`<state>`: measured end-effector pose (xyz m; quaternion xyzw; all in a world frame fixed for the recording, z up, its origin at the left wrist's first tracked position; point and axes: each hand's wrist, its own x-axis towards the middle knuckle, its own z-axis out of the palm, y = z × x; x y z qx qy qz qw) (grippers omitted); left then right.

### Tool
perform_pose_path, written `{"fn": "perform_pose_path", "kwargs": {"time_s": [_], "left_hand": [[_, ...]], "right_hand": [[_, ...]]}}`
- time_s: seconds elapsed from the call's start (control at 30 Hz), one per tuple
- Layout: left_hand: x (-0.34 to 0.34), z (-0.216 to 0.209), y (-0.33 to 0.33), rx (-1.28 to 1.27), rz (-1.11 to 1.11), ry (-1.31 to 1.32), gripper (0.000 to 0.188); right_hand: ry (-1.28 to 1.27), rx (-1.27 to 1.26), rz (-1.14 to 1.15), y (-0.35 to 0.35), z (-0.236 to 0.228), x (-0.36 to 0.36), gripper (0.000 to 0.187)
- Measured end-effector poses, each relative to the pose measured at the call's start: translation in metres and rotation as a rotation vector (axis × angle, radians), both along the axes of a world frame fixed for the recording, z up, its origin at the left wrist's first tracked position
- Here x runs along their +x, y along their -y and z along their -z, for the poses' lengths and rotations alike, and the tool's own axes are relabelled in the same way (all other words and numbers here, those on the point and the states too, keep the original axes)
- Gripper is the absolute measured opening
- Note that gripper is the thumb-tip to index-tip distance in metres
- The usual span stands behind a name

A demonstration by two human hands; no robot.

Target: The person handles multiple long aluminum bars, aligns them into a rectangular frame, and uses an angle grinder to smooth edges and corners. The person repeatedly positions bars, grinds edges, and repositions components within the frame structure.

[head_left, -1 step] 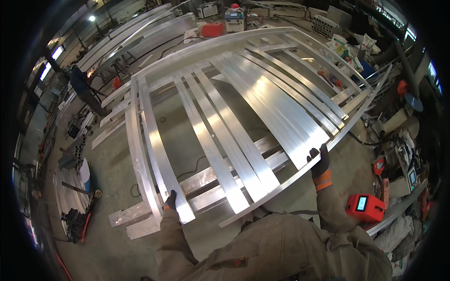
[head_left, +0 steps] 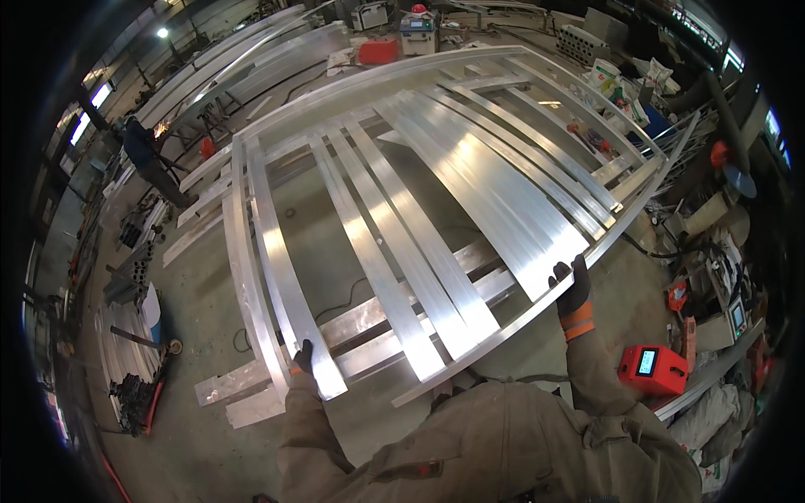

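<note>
The person is leaning over a large frame of long, flat, bright aluminium slats, and the laying-out looks well advanced but not finished: on the right the slats are lying packed edge to edge, while toward the left they are standing apart with bare floor showing between them, so spacing or fixing seems to remain. The left hand, in a dark glove, is closing its fingers over the near end of one of the left-side slats, just beside the frame's corner. The right hand, in a dark glove with an orange cuff, is curling over the long near edge rail where the tight bundle of slats is ending; how tightly either hand is gripping cannot be told. The whole frame is resting on low aluminium cross beams lying on the grey concrete floor, not on any tabletop. A red box-shaped unit with a small lit screen is sitting on the floor just right of the person's right arm. The room is looking like a metal workshop: more long aluminium profiles are stacked along the far left, another person in dark clothes is bending there beside a bright spark, and a red machine case is standing beyond the frame.
</note>
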<state>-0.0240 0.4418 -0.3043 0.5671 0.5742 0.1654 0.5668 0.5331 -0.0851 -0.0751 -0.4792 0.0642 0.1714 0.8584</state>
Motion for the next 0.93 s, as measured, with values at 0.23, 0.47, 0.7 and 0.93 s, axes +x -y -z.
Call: {"fn": "perform_pose_path", "kwargs": {"time_s": [0.23,0.47,0.7,0.93], "left_hand": [[0.016,-0.084,0.067,0.859,-0.236,-0.687,0.054],[0.171,-0.205,0.208,0.4,0.28,0.242,0.036],[0.386,-0.281,0.36,0.343,1.1,0.147,0.109],[0.611,-0.279,0.476,-0.145,1.281,-0.039,0.108]], "right_hand": [[0.044,-0.038,-0.026,0.025,-0.007,0.012,0.053],[0.008,0.045,-0.045,0.039,0.025,0.09,0.041],[-0.037,0.273,-0.134,0.05,0.026,0.196,0.046],[-0.076,0.156,-0.203,0.163,-0.021,0.333,0.067]]}}
